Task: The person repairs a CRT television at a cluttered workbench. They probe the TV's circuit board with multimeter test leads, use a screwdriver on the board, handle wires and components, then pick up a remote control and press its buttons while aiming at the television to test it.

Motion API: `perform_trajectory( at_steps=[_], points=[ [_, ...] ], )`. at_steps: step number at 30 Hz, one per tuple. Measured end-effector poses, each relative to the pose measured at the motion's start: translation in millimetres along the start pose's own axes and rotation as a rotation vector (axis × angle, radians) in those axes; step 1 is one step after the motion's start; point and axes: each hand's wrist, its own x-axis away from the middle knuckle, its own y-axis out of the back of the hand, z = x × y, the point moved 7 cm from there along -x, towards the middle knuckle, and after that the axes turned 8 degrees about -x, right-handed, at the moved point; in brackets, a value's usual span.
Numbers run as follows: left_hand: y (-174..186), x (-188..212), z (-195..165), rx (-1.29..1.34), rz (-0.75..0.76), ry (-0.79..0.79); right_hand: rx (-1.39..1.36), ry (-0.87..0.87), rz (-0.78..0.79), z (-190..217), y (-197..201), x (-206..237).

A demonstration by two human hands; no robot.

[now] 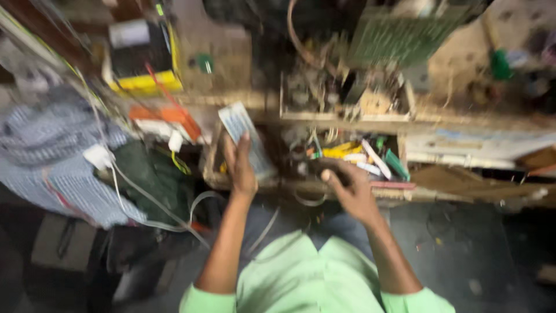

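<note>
- Two hands up: our left hand (pixel 240 168) grasps a flat pale card (pixel 242 130) by its near end.
- Card looks light, stiff; edges suit holding.
- Right hand (pixel 350 188) curled by the cluttered tray (pixel 394 186); grip unclear.

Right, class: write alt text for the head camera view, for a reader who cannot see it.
Blurred view down at a person's left hand holding a flat pale rectangular card, and right hand closed near a tray of pens and small tools. Around them are a cluttered wooden bench, white cables and striped cloth.
</note>
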Motion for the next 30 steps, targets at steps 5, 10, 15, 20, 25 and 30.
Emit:
perform_trajectory(
  at_steps=[5, 10, 15, 20, 25, 30],
  points=[
    [-1, 5, 10, 0.197, 0.109, 0.098, -0.257, -0.011, -0.064, -13, 10, 6],
    [-3, 6, 0, 0.228, 0.155, 0.052, -0.45, 0.149, 0.04, 1, 3, 11],
    [-8, 8, -10, 0.26, 0.169, 0.056, 0.222, -0.2, 0.776, -28, -21, 60],
    [-13, 5, -19, 0.208, 0.143, 0.03, 0.853, -0.199, 0.633, -141, -40, 92],
    [-15, 3, -27, 0.136, 0.078, 0.086, 0.776, -0.24, 0.517, -201, -56, 96],
    [-20, 2, -32, 0.151, 0.122, 0.048, 0.616, -0.271, 0.599, -174, -63, 93]
  ],
)
